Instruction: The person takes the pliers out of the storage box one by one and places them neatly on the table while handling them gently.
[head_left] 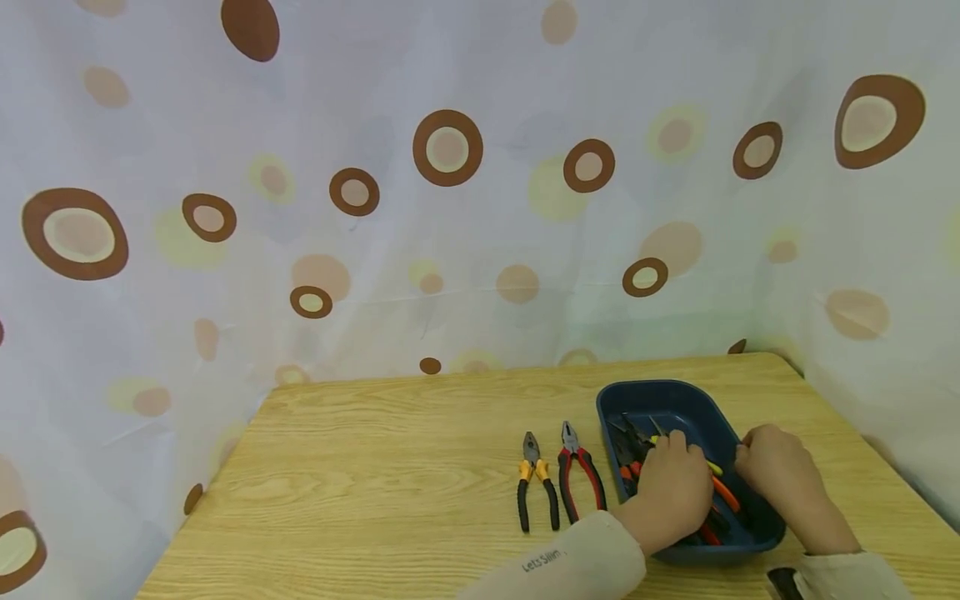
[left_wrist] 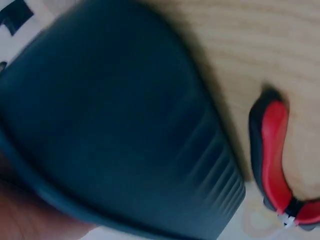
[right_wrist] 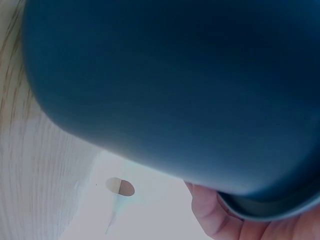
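A dark blue plastic bin [head_left: 678, 390] stands on the right part of the table, with several pliers and other hand tools in it. Orange [head_left: 726, 494] and yellow handles [head_left: 714, 468] show beside my left hand [head_left: 673, 487], which reaches down into the bin with bent fingers. Its fingertips are hidden among the tools, so I cannot tell whether they hold one. My right hand [head_left: 783, 471] grips the bin's right rim; in the right wrist view its fingers [right_wrist: 215, 212] show at the rim.
Left of the bin, two pliers lie side by side on the wooden table [head_left: 375, 475]: one with black and yellow handles [head_left: 532, 471], one with red and black handles [head_left: 573, 458]. A dotted curtain [head_left: 480, 208] hangs behind and at both sides.
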